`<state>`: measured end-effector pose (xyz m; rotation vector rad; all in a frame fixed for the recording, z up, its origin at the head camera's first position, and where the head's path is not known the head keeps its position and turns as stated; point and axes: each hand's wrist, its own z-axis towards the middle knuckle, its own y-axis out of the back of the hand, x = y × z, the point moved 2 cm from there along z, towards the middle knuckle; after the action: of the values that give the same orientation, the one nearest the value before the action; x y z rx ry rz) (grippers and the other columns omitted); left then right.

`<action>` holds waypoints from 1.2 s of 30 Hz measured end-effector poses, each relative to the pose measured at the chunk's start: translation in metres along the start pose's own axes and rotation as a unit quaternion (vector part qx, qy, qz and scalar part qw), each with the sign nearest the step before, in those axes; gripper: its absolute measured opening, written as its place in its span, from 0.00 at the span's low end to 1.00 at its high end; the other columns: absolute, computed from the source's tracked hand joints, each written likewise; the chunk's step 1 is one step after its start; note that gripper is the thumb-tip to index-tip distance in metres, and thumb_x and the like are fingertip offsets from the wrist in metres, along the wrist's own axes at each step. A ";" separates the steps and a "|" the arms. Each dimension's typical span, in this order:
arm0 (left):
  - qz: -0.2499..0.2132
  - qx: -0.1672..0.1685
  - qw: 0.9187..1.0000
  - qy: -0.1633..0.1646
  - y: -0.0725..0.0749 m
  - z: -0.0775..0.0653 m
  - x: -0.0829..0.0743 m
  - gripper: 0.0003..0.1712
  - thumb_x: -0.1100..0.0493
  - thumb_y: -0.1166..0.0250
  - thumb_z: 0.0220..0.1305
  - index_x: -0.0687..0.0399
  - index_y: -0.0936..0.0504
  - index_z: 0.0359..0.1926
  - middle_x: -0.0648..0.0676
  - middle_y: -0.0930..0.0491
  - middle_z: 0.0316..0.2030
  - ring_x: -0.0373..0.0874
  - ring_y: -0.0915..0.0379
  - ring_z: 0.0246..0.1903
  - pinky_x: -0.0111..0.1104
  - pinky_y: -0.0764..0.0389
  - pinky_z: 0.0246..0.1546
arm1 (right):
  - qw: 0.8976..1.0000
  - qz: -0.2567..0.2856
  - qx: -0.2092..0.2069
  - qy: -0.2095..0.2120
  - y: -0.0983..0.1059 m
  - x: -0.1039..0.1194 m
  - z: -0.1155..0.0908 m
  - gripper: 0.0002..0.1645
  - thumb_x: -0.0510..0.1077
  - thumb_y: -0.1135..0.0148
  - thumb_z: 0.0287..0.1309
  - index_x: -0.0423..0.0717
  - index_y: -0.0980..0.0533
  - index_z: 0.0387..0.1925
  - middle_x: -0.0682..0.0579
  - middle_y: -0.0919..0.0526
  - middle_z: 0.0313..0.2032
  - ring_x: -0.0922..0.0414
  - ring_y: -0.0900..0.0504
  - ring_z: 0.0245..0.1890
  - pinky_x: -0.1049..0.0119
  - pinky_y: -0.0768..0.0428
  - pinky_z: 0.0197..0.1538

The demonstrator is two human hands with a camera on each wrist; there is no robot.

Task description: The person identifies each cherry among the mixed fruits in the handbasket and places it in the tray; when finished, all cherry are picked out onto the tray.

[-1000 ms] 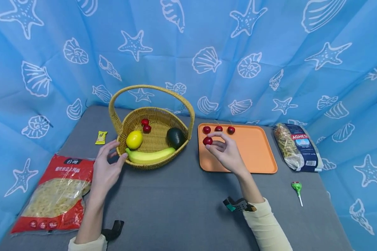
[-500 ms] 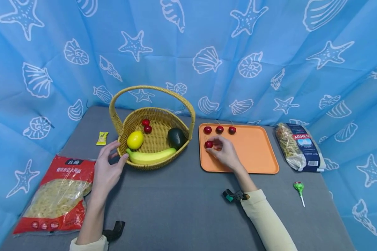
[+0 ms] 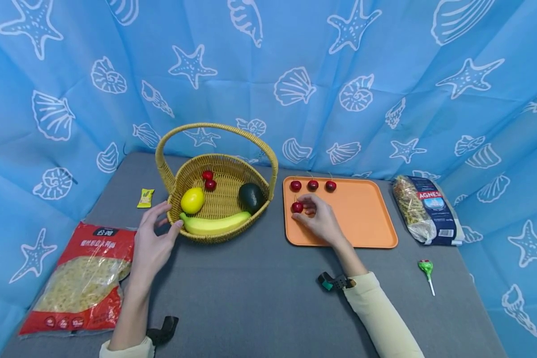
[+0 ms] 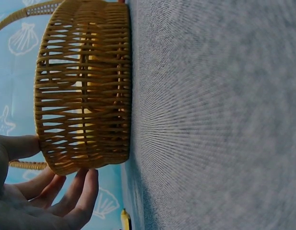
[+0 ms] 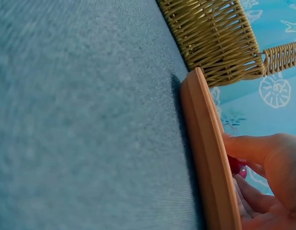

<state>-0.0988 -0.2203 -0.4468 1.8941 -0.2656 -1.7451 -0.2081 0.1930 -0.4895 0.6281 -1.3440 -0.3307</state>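
Note:
My left hand (image 3: 154, 246) holds the left rim of a wicker basket (image 3: 215, 242), thumb at the rim and fingers along the side wall. In the left wrist view the fingers (image 4: 85, 194) touch the woven wall. Inside the basket lie a lemon (image 3: 192, 200), a banana (image 3: 216, 223), an avocado (image 3: 251, 197) and two cherries (image 3: 210, 185). With thumb and fingers my right hand (image 3: 319, 219) pinches a cherry (image 3: 297, 207) low over the left part of an orange tray (image 3: 367, 219). Three other cherries (image 3: 313, 185) sit in a row along the tray's back edge.
A red pasta bag (image 3: 82, 278) lies left of my left forearm. Behind it is a small yellow wrapped candy (image 3: 145, 198). Right of the tray lie another pasta bag (image 3: 427, 210) and a green lollipop (image 3: 426, 268). A blue curtain (image 3: 268, 74) hangs around the table.
My right hand has lowered the cherry from above the tray's left part down to the tray, ahead of the row of cherries. The left hand stays at the basket.

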 end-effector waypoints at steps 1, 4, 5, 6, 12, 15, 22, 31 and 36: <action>-0.001 0.000 1.000 -0.001 0.000 0.000 0.000 0.34 0.51 0.33 0.78 0.53 0.29 0.79 0.56 0.37 0.83 0.62 0.26 0.72 0.28 0.11 0.57 | 1.000 0.002 -0.001 -0.001 0.000 0.000 0.000 0.28 0.38 0.22 0.64 0.37 0.22 0.63 0.36 0.14 0.60 0.41 0.13 0.58 0.44 0.11 0.62; -0.003 0.001 1.000 -0.002 0.000 0.000 0.000 0.34 0.51 0.33 0.78 0.53 0.29 0.79 0.57 0.37 0.83 0.62 0.26 0.72 0.16 0.15 0.51 | 1.000 0.009 -0.007 -0.002 0.002 0.002 -0.002 0.29 0.39 0.22 0.64 0.37 0.22 0.63 0.36 0.14 0.60 0.41 0.13 0.58 0.44 0.11 0.62; -0.005 0.001 1.000 -0.003 0.000 0.000 0.000 0.34 0.51 0.33 0.78 0.54 0.29 0.79 0.57 0.37 0.83 0.62 0.26 0.72 0.14 0.17 0.50 | 1.000 0.012 -0.011 -0.001 0.003 0.003 -0.002 0.29 0.39 0.22 0.64 0.37 0.22 0.63 0.36 0.14 0.60 0.40 0.13 0.58 0.44 0.11 0.61; -0.006 0.001 1.000 -0.003 0.000 -0.001 0.000 0.34 0.51 0.33 0.78 0.54 0.29 0.79 0.57 0.37 0.82 0.62 0.26 0.72 0.12 0.18 0.49 | 1.000 0.014 -0.015 -0.001 0.004 0.005 -0.003 0.28 0.39 0.22 0.64 0.37 0.22 0.63 0.36 0.14 0.59 0.40 0.12 0.58 0.43 0.11 0.61; -0.011 0.003 1.000 -0.007 -0.002 -0.001 0.000 0.34 0.52 0.33 0.78 0.55 0.29 0.79 0.58 0.37 0.83 0.63 0.26 0.71 0.08 0.23 0.46 | 0.997 0.049 -0.042 0.032 0.013 0.029 -0.012 0.25 0.37 0.24 0.65 0.35 0.21 0.60 0.34 0.14 0.57 0.39 0.12 0.57 0.44 0.10 0.61; -0.007 0.001 1.000 -0.006 -0.002 -0.001 -0.001 0.34 0.52 0.33 0.78 0.54 0.29 0.78 0.57 0.37 0.82 0.62 0.26 0.71 0.09 0.21 0.47 | 0.993 0.083 -0.048 0.075 0.016 0.053 -0.018 0.23 0.34 0.24 0.64 0.35 0.20 0.58 0.34 0.13 0.54 0.41 0.12 0.53 0.58 0.08 0.59; 0.000 0.001 1.000 -0.002 -0.002 0.000 -0.002 0.34 0.51 0.33 0.78 0.53 0.29 0.79 0.56 0.37 0.83 0.62 0.26 0.71 0.17 0.15 0.51 | 0.974 0.159 0.016 0.163 0.001 0.106 -0.018 0.19 0.28 0.27 0.63 0.33 0.19 0.55 0.33 0.13 0.49 0.61 0.14 0.42 0.74 0.11 0.50; 0.001 -0.001 1.000 -0.001 -0.002 -0.001 -0.002 0.33 0.52 0.33 0.79 0.53 0.29 0.79 0.56 0.37 0.83 0.62 0.26 0.71 0.13 0.17 0.50 | 0.963 0.204 0.113 0.133 -0.056 0.150 0.026 0.19 0.32 0.30 0.68 0.31 0.20 0.58 0.34 0.14 0.54 0.51 0.11 0.50 0.67 0.09 0.55; -0.008 0.001 1.000 -0.005 -0.001 -0.001 -0.001 0.34 0.52 0.33 0.79 0.54 0.29 0.79 0.58 0.38 0.83 0.64 0.27 0.72 0.07 0.23 0.46 | 0.971 0.159 0.146 0.101 -0.087 0.160 0.061 0.19 0.36 0.31 0.70 0.34 0.20 0.60 0.35 0.15 0.59 0.42 0.10 0.55 0.66 0.09 0.57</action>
<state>-0.0982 -0.2187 -0.4466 1.8937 -0.2573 -1.7653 -0.2219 0.0199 -0.4080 0.6577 -1.2806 0.1908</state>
